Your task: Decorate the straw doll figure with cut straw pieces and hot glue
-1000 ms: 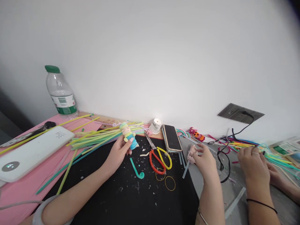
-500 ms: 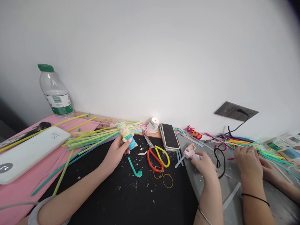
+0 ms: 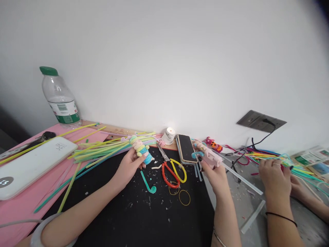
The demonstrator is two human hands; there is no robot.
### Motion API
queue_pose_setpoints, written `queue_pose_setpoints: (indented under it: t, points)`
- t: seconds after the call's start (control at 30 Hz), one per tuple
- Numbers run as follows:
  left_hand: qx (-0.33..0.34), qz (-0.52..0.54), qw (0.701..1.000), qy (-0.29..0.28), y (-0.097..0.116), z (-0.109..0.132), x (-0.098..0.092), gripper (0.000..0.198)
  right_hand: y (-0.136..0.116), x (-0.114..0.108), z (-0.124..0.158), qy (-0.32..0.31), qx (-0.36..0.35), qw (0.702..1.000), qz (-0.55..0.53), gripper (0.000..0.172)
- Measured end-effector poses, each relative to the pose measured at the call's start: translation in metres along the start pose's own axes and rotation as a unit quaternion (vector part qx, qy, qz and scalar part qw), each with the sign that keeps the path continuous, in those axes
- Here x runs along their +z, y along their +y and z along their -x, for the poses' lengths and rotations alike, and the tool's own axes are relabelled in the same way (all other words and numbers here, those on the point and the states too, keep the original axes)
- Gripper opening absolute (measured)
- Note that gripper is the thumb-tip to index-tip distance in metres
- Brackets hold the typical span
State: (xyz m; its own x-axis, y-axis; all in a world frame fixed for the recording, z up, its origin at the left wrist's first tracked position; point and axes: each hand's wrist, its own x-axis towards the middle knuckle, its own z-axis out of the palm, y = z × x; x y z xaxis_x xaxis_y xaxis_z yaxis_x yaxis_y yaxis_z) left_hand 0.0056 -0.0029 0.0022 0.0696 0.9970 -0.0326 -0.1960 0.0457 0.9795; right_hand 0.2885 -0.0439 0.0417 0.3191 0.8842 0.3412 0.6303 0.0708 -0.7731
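My left hand (image 3: 130, 165) grips a small figure of coiled pastel straws (image 3: 141, 149), green, yellow and blue, held upright above the black mat (image 3: 144, 212). My right hand (image 3: 215, 173) is closed round a pink glue gun (image 3: 208, 156), lifted off the table with its nozzle pointing left toward the phone. A clear glue stick juts out behind the gun to the right. A teal curled straw piece (image 3: 148, 183) lies on the mat between my hands.
Red and yellow scissors (image 3: 172, 171), rubber bands (image 3: 184, 197), a phone (image 3: 186, 148) and a lit candle (image 3: 169, 135) lie mid-table. A straw pile (image 3: 102, 149), white power bank (image 3: 31, 164) and water bottle (image 3: 59, 97) sit left. Another person's hands (image 3: 276, 178) work among straws at right.
My right hand has picked the pink glue gun up off the grey surface and swung it leftward. My left hand keeps the straw figure almost still.
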Motion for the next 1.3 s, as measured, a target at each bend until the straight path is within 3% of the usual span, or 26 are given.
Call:
queue_pose_setpoints:
  t: [0.1, 0.17, 0.3, 0.53, 0.73, 0.97, 1.17, 1.3]
  points:
    - [-0.004, 0.002, 1.0, -0.002, 0.001, 0.0, 0.001, 0.04, -0.016, 0.015, 0.011, -0.156, 0.031, 0.986, -0.056, 0.037]
    - [0.001, -0.002, 1.0, -0.001, 0.001, 0.0, 0.001, 0.038, -0.025, 0.025, 0.017, -0.231, 0.013, 0.969, -0.092, 0.035]
    - [0.016, -0.018, 1.0, -0.004, -0.003, -0.001, -0.002, 0.031, -0.036, 0.043, 0.025, -0.308, -0.042, 0.941, -0.134, 0.032]
    - [0.02, -0.026, 0.999, -0.007, -0.007, -0.003, -0.003, 0.03, -0.034, 0.055, 0.032, -0.326, -0.025, 0.941, -0.089, 0.019]
    - [0.023, -0.03, 0.999, -0.009, -0.006, -0.002, -0.003, 0.029, -0.037, 0.056, 0.032, -0.336, -0.03, 0.936, -0.1, 0.025]
    - [0.026, -0.035, 0.999, -0.015, -0.009, -0.004, -0.005, 0.028, -0.03, 0.058, 0.032, -0.334, -0.006, 0.939, -0.08, 0.011]
    - [0.026, -0.031, 0.999, -0.011, -0.01, -0.004, -0.005, 0.03, -0.029, 0.057, 0.033, -0.33, -0.02, 0.941, -0.069, 0.018]
    - [0.029, -0.026, 0.999, 0.001, -0.009, -0.004, -0.006, 0.029, -0.038, 0.051, 0.029, -0.309, -0.083, 0.945, -0.067, 0.031]
